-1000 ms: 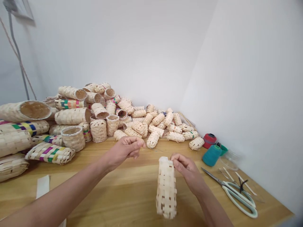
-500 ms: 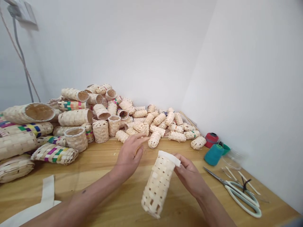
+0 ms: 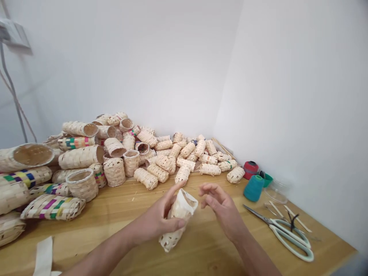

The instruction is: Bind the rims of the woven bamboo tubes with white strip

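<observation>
My left hand is wrapped round a small pale woven basket with a white band on its rim, held tilted above the wooden table, its mouth pointing up and to the right. My right hand hovers just right of the basket's rim with its fingers loosely curled and apart, holding nothing.
A big pile of woven baskets, some with coloured stripes, fills the back and left of the table. Scissors, thin sticks, teal and red thread spools and a clear dish lie at right. A white strip lies at front left.
The basket passed from my right hand to my left, which now grips it. My right hand let go and opened beside the rim. The camera tilted slightly.
</observation>
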The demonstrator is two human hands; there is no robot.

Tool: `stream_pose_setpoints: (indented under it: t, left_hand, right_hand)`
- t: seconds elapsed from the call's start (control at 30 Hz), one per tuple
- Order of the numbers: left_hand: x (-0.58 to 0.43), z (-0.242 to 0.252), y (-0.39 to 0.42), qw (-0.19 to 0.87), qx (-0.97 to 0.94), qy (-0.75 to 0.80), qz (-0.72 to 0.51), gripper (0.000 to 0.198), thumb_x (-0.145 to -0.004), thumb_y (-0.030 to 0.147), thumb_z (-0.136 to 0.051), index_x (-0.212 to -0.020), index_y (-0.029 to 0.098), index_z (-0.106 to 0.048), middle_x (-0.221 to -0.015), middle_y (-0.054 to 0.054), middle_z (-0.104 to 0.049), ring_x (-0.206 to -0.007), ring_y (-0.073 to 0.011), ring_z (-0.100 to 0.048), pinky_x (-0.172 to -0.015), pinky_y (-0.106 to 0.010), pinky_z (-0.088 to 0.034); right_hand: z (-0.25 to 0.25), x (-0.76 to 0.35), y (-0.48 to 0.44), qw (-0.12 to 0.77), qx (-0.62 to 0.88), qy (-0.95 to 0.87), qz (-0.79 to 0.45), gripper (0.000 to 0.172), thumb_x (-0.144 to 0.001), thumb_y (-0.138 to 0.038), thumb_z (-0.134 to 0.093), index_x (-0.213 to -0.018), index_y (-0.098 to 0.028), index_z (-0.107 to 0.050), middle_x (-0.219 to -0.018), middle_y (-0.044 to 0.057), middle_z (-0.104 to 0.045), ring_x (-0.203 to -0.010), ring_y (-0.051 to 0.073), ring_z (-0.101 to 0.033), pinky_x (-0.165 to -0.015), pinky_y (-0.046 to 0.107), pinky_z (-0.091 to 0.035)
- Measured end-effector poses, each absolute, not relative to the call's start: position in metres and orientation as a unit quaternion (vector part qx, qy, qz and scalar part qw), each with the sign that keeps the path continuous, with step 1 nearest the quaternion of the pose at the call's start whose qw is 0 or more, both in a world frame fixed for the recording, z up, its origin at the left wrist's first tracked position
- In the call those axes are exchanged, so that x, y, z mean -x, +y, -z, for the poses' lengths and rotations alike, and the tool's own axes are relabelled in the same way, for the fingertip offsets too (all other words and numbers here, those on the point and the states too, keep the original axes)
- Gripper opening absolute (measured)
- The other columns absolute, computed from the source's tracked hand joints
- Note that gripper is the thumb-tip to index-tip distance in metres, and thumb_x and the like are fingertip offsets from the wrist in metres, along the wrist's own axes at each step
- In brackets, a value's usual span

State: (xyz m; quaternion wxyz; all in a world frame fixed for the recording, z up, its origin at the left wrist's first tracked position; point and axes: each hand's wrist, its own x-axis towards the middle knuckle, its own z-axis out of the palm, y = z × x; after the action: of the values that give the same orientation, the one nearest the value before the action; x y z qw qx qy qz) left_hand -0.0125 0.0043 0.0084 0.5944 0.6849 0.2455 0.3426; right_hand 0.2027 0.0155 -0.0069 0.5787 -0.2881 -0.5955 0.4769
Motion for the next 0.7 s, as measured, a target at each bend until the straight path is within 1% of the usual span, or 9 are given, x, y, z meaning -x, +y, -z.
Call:
stream_pose_setpoints:
  t: [0.1, 0.17, 0.23, 0.3, 0.37, 0.43, 0.5, 0.6, 0.7]
  left_hand:
    - [0.016, -0.013, 0.003, 0.630, -0.675, 0.212, -0.319, 0.099, -0.074, 0.038, -0.070, -0.146, 0.026, -0.004, -0.114, -0.007, -0.054, -0.107, -0.0218, -0.050, -0.094, -0.038, -0.035]
    - [0.018, -0.014, 0.002, 0.644, -0.670, 0.196, -0.312, 0.099, -0.072, 0.037, -0.072, -0.146, 0.026, -0.006, -0.116, -0.008, -0.053, -0.111, -0.0220, -0.048, -0.098, -0.039, -0.032]
    - [0.018, -0.015, 0.002, 0.654, -0.665, 0.189, -0.308, 0.099, -0.073, 0.036, -0.072, -0.146, 0.027, -0.006, -0.123, -0.008, -0.050, -0.112, -0.0210, -0.048, -0.100, -0.039, -0.030]
    - [0.017, -0.015, 0.003, 0.661, -0.660, 0.186, -0.304, 0.102, -0.073, 0.033, -0.072, -0.146, 0.029, 0.000, -0.128, -0.009, -0.048, -0.112, -0.0194, -0.048, -0.103, -0.039, -0.028]
    - [0.017, -0.014, 0.004, 0.666, -0.657, 0.181, -0.303, 0.107, -0.074, 0.031, -0.072, -0.146, 0.029, 0.006, -0.130, -0.009, -0.047, -0.113, -0.0187, -0.048, -0.104, -0.038, -0.027]
    - [0.017, -0.011, 0.006, 0.668, -0.655, 0.181, -0.305, 0.109, -0.074, 0.030, -0.072, -0.145, 0.028, 0.010, -0.130, -0.010, -0.047, -0.113, -0.0186, -0.047, -0.103, -0.037, -0.027]
    - [0.018, -0.007, 0.009, 0.671, -0.651, 0.185, -0.302, 0.113, -0.073, 0.031, -0.073, -0.145, 0.027, 0.013, -0.126, -0.010, -0.051, -0.108, -0.0185, -0.051, -0.099, -0.036, -0.032]
    - [0.018, -0.002, 0.013, 0.672, -0.643, 0.201, -0.307, 0.115, -0.071, 0.034, -0.075, -0.145, 0.025, 0.014, -0.114, -0.010, -0.058, -0.095, -0.0180, -0.056, -0.087, -0.033, -0.039]
    - [0.017, 0.001, 0.016, 0.664, -0.632, 0.221, -0.333, 0.112, -0.071, 0.037, -0.074, -0.146, 0.026, 0.009, -0.111, -0.009, -0.059, -0.091, -0.0184, -0.056, -0.080, -0.030, -0.039]
  right_hand:
    - [-0.008, -0.211, 0.013, 0.621, 0.273, -0.582, -0.449, 0.038, -0.082, -0.042, -0.062, -0.117, -0.030, -0.056, -0.122, 0.007, -0.054, -0.111, 0.023, -0.048, -0.069, 0.028, -0.051]
    - [-0.021, -0.216, 0.011, 0.569, 0.275, -0.628, -0.454, 0.044, -0.085, -0.043, -0.058, -0.126, -0.031, -0.050, -0.132, 0.008, -0.049, -0.120, 0.025, -0.043, -0.070, 0.030, -0.052]
    - [-0.033, -0.217, 0.010, 0.483, 0.299, -0.696, -0.440, 0.044, -0.088, -0.040, -0.055, -0.130, -0.030, -0.047, -0.134, 0.008, -0.047, -0.123, 0.025, -0.041, -0.076, 0.032, -0.051]
    - [-0.043, -0.214, 0.011, 0.418, 0.308, -0.762, -0.386, 0.038, -0.091, -0.034, -0.052, -0.128, -0.030, -0.050, -0.136, 0.006, -0.046, -0.123, 0.023, -0.042, -0.087, 0.034, -0.048]
    - [-0.051, -0.209, 0.013, 0.379, 0.279, -0.824, -0.316, 0.030, -0.092, -0.030, -0.051, -0.122, -0.030, -0.058, -0.136, 0.004, -0.046, -0.124, 0.022, -0.041, -0.098, 0.038, -0.040]
    - [-0.055, -0.203, 0.016, 0.339, 0.238, -0.871, -0.263, 0.026, -0.092, -0.028, -0.052, -0.116, -0.030, -0.063, -0.136, 0.003, -0.046, -0.126, 0.022, -0.039, -0.105, 0.040, -0.033]
    - [-0.056, -0.200, 0.019, 0.307, 0.217, -0.899, -0.224, 0.024, -0.090, -0.027, -0.055, -0.111, -0.029, -0.066, -0.135, 0.003, -0.046, -0.127, 0.022, -0.037, -0.107, 0.041, -0.031]
    - [-0.054, -0.203, 0.024, 0.303, 0.235, -0.906, -0.182, 0.017, -0.088, -0.027, -0.058, -0.101, -0.028, -0.069, -0.133, 0.004, -0.048, -0.127, 0.023, -0.036, -0.107, 0.043, -0.029]
    - [-0.048, -0.209, 0.029, 0.300, 0.268, -0.897, -0.183, 0.021, -0.085, -0.030, -0.061, -0.106, -0.029, -0.067, -0.136, 0.004, -0.044, -0.129, 0.024, -0.033, -0.108, 0.045, -0.028]
